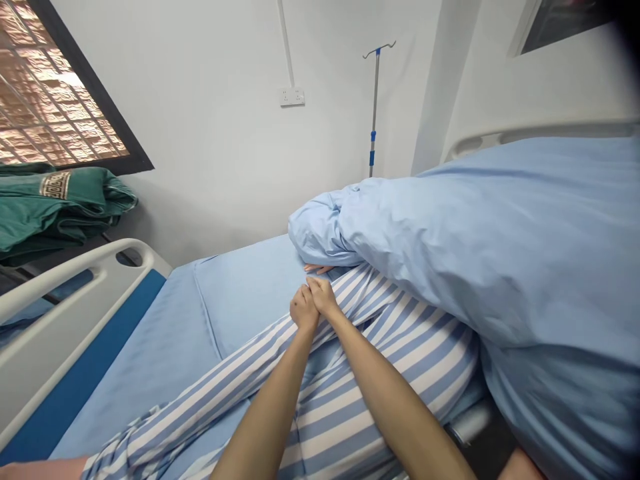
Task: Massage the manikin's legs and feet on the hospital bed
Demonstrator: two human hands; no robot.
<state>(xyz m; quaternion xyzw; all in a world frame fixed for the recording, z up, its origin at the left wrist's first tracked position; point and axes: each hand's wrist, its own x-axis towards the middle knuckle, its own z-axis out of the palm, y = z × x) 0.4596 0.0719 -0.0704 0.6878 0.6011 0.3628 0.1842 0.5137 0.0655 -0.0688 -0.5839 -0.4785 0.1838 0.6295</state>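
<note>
My left hand [304,307] and my right hand [321,295] are side by side over the far leg of striped trousers [430,357]. Both have curled fingers, and their sides touch. Whatever the fingers close around is hidden behind the knuckles. Blue and white stripes cover the trousers, worn by a figure lying on the bed. A light blue quilt [450,233] covers that figure's upper part. Just beyond my hands, part of another hand [319,269] shows from under the quilt's edge.
A light blue sheet [240,293] covers the mattress. The bed's pale end board [125,270] stands at left, with folded green cloth [65,207] behind it. An IV pole [375,107] and a wall socket [292,97] are at the far wall.
</note>
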